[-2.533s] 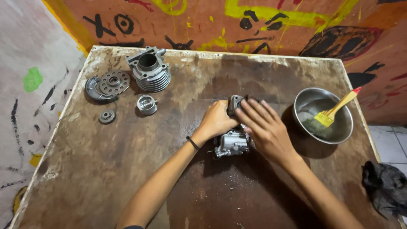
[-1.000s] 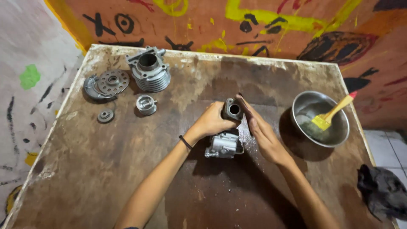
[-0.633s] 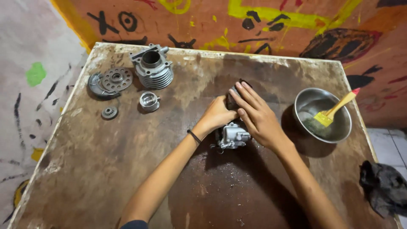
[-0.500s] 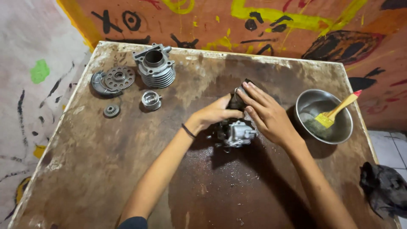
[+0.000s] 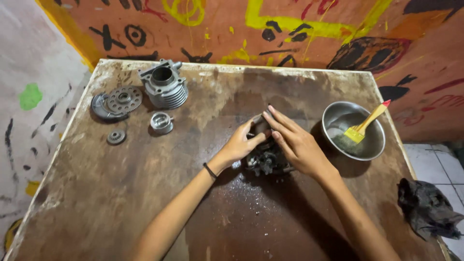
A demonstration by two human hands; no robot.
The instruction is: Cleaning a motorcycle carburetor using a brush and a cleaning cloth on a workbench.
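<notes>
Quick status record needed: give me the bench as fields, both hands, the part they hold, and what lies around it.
surface: stained wooden table
left hand: left hand grips the dark engine part
right hand: right hand laid over the same part
right of hands: metal bowl with a yellow brush in it
far left: finned cylinder, toothed gear, small piston, small round part
right edge: dark rag

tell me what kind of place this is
Probably a small, informal engine repair workshop: a finned engine cylinder, a sprocket gear and a piston lie on a stained wooden table, beside a metal bowl with a brush.
</notes>
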